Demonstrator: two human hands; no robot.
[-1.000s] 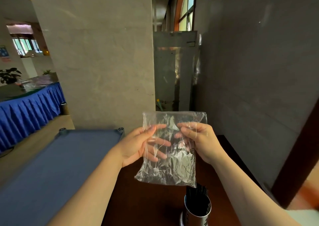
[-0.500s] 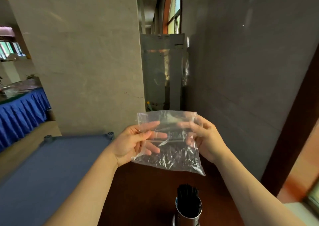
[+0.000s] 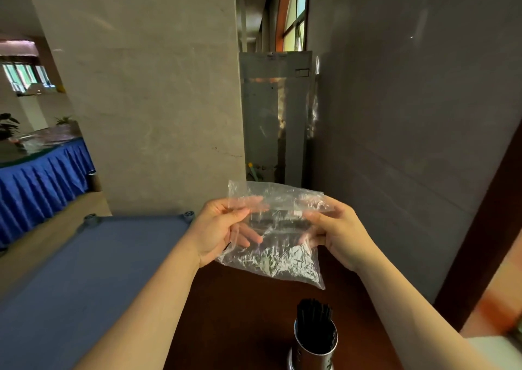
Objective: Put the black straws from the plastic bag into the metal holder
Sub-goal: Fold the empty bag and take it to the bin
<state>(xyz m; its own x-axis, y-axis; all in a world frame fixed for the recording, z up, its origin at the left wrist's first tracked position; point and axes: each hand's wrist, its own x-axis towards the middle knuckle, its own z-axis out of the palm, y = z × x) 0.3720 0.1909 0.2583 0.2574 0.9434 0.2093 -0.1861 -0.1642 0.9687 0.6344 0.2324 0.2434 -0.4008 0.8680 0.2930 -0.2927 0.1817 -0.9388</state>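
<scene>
I see both hands, left hand [image 3: 219,228] and right hand [image 3: 337,232], pinching the clear crinkled plastic bag [image 3: 272,237] with closed fingers, apparently emptied, while black straws [image 3: 313,320] stand in the round metal holder [image 3: 315,354] at six o'clock.

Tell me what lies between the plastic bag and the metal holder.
Nothing: in the head view only bare brown tabletop shows between the plastic bag and the metal holder.

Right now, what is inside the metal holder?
The metal holder holds a bundle of black straws standing upright, their tops above the rim. Its wall hides their lower ends and the bottom, so whether anything else lies inside cannot be seen.
</scene>
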